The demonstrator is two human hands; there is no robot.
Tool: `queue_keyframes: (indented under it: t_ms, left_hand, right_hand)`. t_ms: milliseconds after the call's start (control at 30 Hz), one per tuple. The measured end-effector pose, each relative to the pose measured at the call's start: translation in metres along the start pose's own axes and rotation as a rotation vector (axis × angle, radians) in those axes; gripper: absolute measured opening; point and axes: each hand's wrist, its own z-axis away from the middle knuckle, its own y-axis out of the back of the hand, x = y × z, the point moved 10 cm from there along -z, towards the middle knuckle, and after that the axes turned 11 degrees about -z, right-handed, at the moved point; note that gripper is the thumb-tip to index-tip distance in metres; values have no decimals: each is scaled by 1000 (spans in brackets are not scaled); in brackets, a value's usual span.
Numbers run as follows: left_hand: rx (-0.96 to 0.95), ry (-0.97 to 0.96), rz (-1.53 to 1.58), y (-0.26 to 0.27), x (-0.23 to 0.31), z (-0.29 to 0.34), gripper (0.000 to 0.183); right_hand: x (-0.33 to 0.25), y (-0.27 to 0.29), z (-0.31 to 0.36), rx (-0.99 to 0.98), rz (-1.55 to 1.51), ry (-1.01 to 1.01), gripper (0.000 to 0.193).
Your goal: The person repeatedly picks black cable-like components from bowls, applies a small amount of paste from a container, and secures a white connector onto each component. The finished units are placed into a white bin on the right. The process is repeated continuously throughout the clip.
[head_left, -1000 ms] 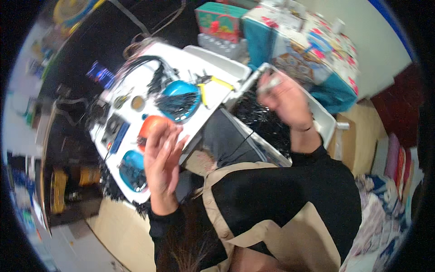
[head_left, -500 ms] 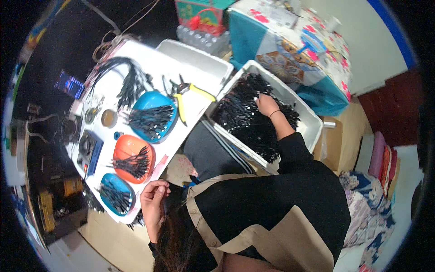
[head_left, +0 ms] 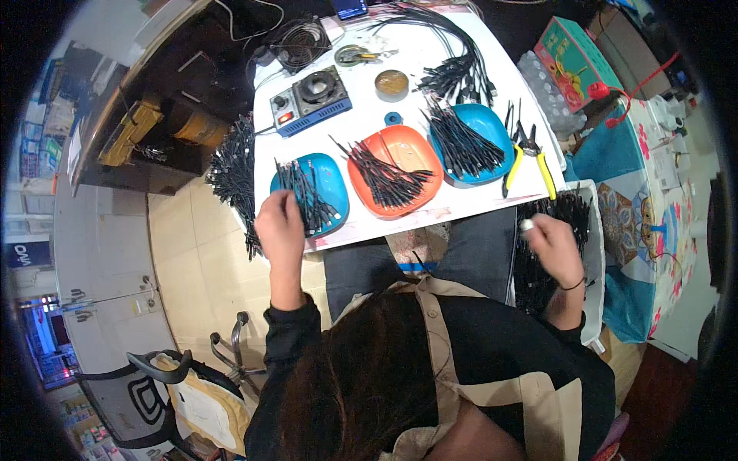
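Observation:
My left hand (head_left: 280, 223) is over the left edge of a blue tray (head_left: 336, 188), its fingers curled together against short black cables (head_left: 314, 206) lying there. What sits between those fingertips is hidden. Over the white foam box (head_left: 594, 269) on the right, filled with a heap of black cables (head_left: 532, 280), I hold my right hand (head_left: 557, 250) with fingers closed. A small white spot shows at its fingertips, too blurred to name. An orange tray (head_left: 396, 144) and a second blue tray (head_left: 486, 123) carry more bundles of black cables.
Yellow-handled cutters (head_left: 544, 173) lie at the right of the white table (head_left: 461, 203). Behind the trays are a blue-grey device (head_left: 314, 104) with a lit red switch, a round tin (head_left: 391, 84) and a fan (head_left: 301, 44). A cable heap (head_left: 234, 173) hangs off the left edge.
My view has swung left toward the table. My right hand has lifted from the cable heap in the foam box, and my left hand has reached the left blue tray.

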Motion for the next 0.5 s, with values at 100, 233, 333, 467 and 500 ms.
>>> queue_keyframes:
  t_ms: [100, 233, 333, 467, 500]
  left_hand:
    - [-6, -77, -180, -24, 15, -16, 20]
    - [-28, -21, -335, -42, 17, -22, 25]
    - [-38, 7, -312, -43, 13, -24, 23]
    - [-50, 51, -12, -35, 2, -24, 18]
    - [-70, 99, 88, -33, -4, -22, 16]
  right_hand:
    - [-93, -55, -24, -58, -17, 226, 16]
    - [-170, -110, -75, 11, 48, 485, 12]
    - [-189, -143, -110, 75, 207, 485, 13]
    - [-184, -168, -129, 80, 361, 410, 14]
    - [-180, -173, -131, 64, 393, 401, 15]
